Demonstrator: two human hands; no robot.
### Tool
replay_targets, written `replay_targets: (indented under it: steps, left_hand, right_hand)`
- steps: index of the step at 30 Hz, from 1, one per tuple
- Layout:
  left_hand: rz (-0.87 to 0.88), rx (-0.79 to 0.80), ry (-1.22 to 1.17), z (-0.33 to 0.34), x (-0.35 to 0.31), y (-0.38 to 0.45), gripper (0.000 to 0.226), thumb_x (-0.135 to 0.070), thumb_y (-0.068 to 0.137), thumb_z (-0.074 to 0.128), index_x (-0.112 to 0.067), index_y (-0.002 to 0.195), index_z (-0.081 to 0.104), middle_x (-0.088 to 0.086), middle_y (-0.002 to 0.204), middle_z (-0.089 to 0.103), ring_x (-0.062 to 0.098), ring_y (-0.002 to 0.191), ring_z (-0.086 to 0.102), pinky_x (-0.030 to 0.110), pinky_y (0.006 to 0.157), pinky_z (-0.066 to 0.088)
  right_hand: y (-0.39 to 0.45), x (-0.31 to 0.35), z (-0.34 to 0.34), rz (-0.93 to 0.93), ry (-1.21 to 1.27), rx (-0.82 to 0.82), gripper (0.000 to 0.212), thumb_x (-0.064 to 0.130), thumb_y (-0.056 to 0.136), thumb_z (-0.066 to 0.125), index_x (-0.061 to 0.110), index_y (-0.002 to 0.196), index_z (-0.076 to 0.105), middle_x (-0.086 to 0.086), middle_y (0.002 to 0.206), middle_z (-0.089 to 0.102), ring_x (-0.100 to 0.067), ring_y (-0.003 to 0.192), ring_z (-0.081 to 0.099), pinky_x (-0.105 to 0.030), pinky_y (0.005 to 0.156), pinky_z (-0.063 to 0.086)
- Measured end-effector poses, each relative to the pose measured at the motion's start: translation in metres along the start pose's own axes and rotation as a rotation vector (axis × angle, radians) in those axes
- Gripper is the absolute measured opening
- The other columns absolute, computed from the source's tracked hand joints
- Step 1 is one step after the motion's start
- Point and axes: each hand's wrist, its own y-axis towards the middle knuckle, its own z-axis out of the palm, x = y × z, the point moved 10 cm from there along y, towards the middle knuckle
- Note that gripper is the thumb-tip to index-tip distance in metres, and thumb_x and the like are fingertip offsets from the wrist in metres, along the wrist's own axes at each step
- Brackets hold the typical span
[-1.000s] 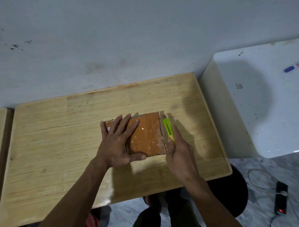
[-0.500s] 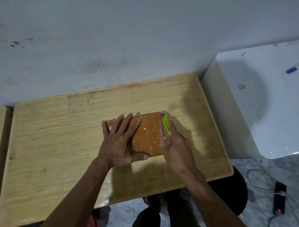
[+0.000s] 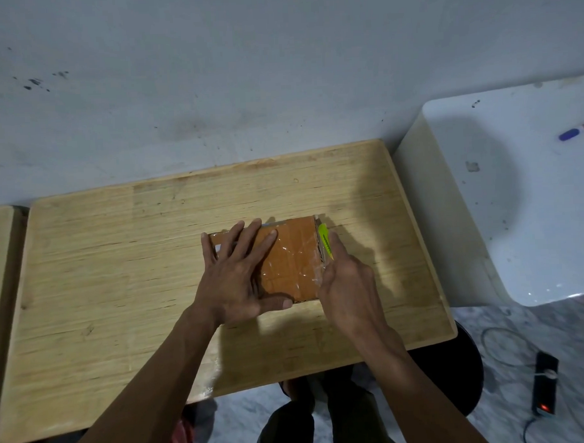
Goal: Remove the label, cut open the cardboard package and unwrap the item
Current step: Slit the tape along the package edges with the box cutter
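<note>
Sliding away from the body along the box's (image 3: 290, 260) right edge, the cutter (image 3: 325, 241) is now lying nearer the far corner than it was a second ago, while the left hand (image 3: 234, 280) is staying put. That left hand is pressing down flat, its fingers (image 3: 247, 236) straight and spread over the left half of the box top, thumb lying along the near edge. The right hand (image 3: 348, 285) is gripping the cutter, fingers curled round its handle with the forefinger laid along the yellow-green body, whose tip is pointing past the fingertips toward the wall. The box is resting on the wooden table (image 3: 119, 279), directly beneath the left palm and just left of the right knuckles, wrapped in shiny clear tape. Judging from this, the cutting step is in hand, with the blade seemingly working down the taped right seam. The next move probably calls for finishing that stroke to the far corner, keeping the blade shallow so the item inside is not scored, and keeping the left fingers well clear of the cut line. The blade itself is too small to make out, so how deep it is sitting cannot be told. A pale scrap is peeking out beside the left little finger; whether it is label remnant is unclear. The right hand is hiding the near right corner of the box, and the contents are not showing at all.
</note>
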Motion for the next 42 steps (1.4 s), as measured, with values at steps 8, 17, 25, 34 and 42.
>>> replay_targets:
  steps: [8,17,25,34,42]
  left_hand:
    - [-0.004,0.003,0.002,0.000,0.000,0.000,0.122,-0.102,0.058,0.041,-0.042,0.158,0.004,-0.009,0.168,-0.005,0.021,0.155,-0.009,0.070,0.113,-0.015]
    - [-0.008,0.005,0.004,0.001,0.001,0.000,0.122,-0.103,0.058,0.040,-0.042,0.158,0.005,-0.009,0.169,-0.003,0.022,0.155,-0.008,0.073,0.113,-0.010]
    - [-0.008,0.001,-0.005,0.002,0.002,0.001,0.122,-0.102,0.058,0.041,-0.042,0.158,0.005,-0.008,0.169,-0.003,0.023,0.155,-0.008,0.072,0.113,-0.012]
    - [-0.006,-0.019,0.015,0.000,0.000,0.000,0.121,-0.101,0.058,0.040,-0.039,0.158,0.012,-0.007,0.168,0.003,0.024,0.155,-0.002,0.073,0.113,-0.008]
    - [-0.015,-0.015,0.022,0.001,0.001,0.001,0.121,-0.101,0.058,0.040,-0.041,0.158,0.009,-0.008,0.168,0.001,0.023,0.155,-0.005,0.073,0.113,-0.010]
  right_hand:
    - [0.006,0.002,0.002,0.011,0.011,-0.004,0.059,0.009,0.100,0.046,0.018,0.155,0.024,-0.015,0.090,0.066,-0.024,0.074,0.066,-0.033,0.066,0.057]
    - [-0.002,0.005,-0.006,-0.005,-0.051,0.069,0.060,0.003,0.096,0.046,0.015,0.153,0.031,-0.013,0.084,0.069,-0.022,0.067,0.064,-0.038,0.067,0.059]
    - [-0.025,-0.002,-0.007,0.028,-0.124,0.122,0.067,-0.002,0.090,0.049,0.016,0.152,0.034,-0.005,0.071,0.059,-0.024,0.065,0.062,-0.035,0.066,0.056]
    - [-0.040,-0.002,-0.010,0.056,-0.155,0.115,0.061,0.004,0.093,0.046,0.020,0.151,0.035,-0.008,0.074,0.064,-0.023,0.064,0.062,-0.034,0.061,0.053]
    - [-0.043,-0.002,-0.011,0.095,-0.116,0.115,0.061,0.003,0.093,0.046,0.022,0.150,0.037,-0.011,0.076,0.065,-0.029,0.070,0.066,-0.038,0.066,0.056]
